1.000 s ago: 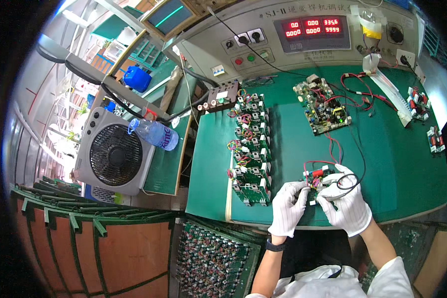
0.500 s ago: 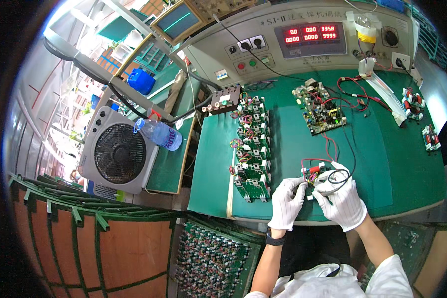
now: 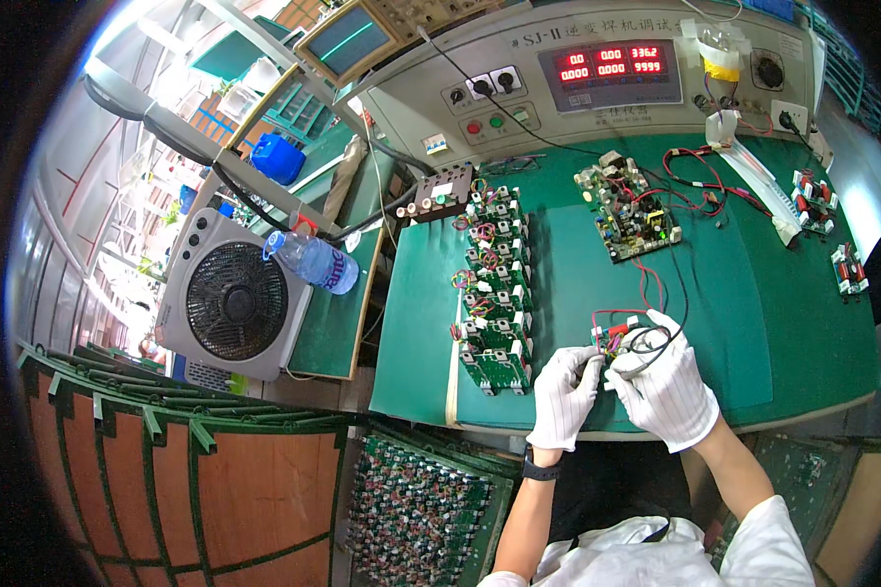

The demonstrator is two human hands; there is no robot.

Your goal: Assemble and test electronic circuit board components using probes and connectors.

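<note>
1. A worker's two white-gloved hands meet over a small circuit board at the counter's near edge, about midway between its left and right edges.
2. The left hand has thumb and forefinger drawn together at the board's left side, beside thin coloured wires; what lies between the tips is too small to tell.
3. The right hand bends over the board's right side, fingers curled toward the left hand's tips, a black cable looping across it; whether it pinches the cable or the board cannot be told.
4. Red wires link the small board with a larger circuit board, lying toward the counter's far edge.
5. A row of green boards stands upright toward the left edge, running from near the far edge toward the near one; a brown terminal block sits at the far left corner.
6. Two small boards with red parts lie along the right edge, well apart from the hands.
7. Behind the far edge rises a grey test console with lit red digits.
</note>
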